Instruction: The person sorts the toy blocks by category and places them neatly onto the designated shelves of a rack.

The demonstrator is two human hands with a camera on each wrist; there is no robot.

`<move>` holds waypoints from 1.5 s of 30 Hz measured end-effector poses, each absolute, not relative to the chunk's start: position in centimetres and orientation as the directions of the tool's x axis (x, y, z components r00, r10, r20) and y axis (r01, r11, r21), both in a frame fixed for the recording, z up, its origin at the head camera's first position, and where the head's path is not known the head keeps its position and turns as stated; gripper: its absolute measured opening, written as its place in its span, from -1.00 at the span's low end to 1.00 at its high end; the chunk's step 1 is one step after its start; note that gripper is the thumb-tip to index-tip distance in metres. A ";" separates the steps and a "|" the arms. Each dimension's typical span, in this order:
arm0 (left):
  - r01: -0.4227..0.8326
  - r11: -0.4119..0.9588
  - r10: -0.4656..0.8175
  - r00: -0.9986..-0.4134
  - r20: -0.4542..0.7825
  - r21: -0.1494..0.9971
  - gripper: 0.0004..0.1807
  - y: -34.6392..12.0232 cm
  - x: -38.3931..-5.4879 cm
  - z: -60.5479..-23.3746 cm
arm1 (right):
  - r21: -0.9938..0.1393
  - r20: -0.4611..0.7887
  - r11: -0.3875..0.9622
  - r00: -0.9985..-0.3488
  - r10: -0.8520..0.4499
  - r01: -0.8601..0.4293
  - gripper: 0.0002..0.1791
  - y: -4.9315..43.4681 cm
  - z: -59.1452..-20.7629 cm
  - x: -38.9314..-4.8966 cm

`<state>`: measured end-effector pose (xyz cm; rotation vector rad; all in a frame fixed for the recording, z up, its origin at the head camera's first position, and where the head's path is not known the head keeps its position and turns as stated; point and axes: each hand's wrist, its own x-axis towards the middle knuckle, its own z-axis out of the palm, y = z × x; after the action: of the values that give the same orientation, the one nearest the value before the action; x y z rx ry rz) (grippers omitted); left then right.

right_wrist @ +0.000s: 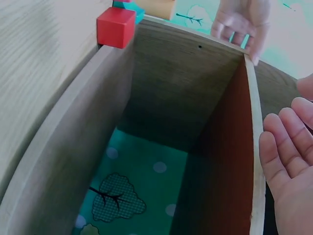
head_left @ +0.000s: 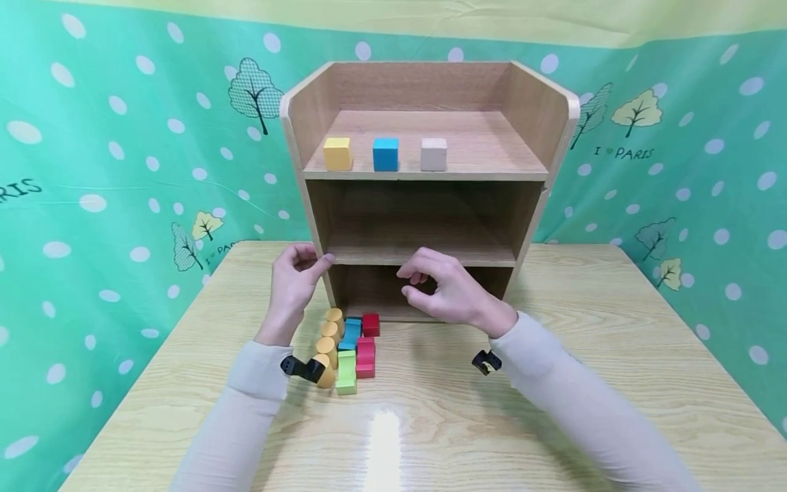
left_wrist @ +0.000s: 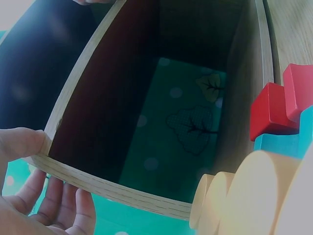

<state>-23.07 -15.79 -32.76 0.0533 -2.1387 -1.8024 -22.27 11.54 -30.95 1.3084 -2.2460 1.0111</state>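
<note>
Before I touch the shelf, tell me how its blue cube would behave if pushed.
The blue cube should slide rather than roll, given its flat faces. Pushed outward, it may drop, sitting near the front edge of the top shelf.

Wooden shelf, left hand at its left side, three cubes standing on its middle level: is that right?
Not quite: in the head view, the three cubes stand on the top level of the wooden shelf, not the middle; the left hand is at its left side.
</note>
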 end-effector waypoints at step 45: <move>0.184 0.194 -0.249 -0.941 0.230 0.963 -0.60 -15.9 -23.0 -32.9 | -0.471 0.318 0.444 -0.616 -0.721 -0.762 -0.77 7.5 -36.3 -22.9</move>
<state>-23.05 -15.91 -32.93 0.0611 -2.1404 -1.8013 -22.92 7.48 -36.32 1.3420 -2.6084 0.9090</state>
